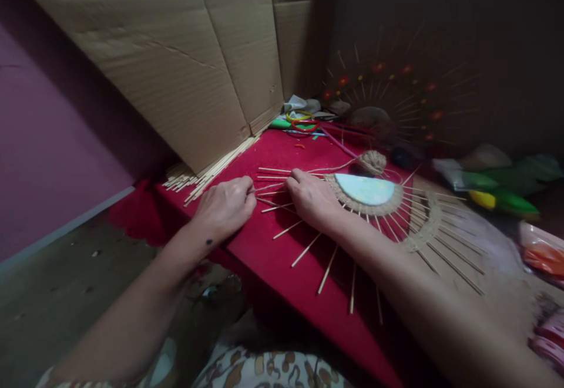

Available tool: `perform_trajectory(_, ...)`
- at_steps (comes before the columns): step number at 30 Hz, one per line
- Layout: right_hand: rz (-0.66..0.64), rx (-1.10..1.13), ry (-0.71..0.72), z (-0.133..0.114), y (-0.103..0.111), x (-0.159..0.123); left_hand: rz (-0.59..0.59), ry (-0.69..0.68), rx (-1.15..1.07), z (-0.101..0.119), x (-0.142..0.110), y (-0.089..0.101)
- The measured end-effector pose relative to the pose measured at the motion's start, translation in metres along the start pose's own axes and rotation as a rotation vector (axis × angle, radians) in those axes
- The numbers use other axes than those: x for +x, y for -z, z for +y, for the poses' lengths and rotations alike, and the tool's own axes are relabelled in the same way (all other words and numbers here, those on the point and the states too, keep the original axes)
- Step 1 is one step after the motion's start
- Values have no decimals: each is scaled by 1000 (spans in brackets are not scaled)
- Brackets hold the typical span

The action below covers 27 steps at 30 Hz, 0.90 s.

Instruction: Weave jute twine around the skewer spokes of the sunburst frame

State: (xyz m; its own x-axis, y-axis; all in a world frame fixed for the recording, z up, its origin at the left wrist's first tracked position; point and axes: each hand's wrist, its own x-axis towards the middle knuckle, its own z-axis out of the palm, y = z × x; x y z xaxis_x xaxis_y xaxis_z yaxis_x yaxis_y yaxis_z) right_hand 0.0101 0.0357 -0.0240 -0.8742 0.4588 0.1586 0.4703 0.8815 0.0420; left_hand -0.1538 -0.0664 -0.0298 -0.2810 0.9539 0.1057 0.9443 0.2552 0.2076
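Note:
A half-round craft piece lies on the red cloth, with a pale blue centre (365, 189), a woven twine band (374, 208) and thin wooden sticks (328, 269) fanning out. My left hand (227, 203), fingers closed, grips strands of jute twine (268, 187) left of the sticks. My right hand (311, 197) is over the left-hand sticks, its fingers pinched on twine at the stick shafts. The twine stretches between both hands. Behind the piece sits a ball of twine (372, 162). A second woven band (425, 226) with sticks is at the right.
Loose sticks (220, 168) lie along a tall cardboard sheet (176, 53). Scissors with red handles (305, 124) are at the back corner. A finished-looking stick fan with red flowers (379, 68) stands in shadow. Green and yellow packets (502, 200) lie right.

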Motion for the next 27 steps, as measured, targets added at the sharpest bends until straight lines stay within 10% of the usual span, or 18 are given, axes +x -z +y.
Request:
perform_trajectory(18, -102, 517, -19, 7, 16, -20, 51, -416, -50, 14, 43, -6)
perform_trajectory(27, -36, 653, 45, 15, 29, -30, 20, -291, -316, 15, 26, -10)
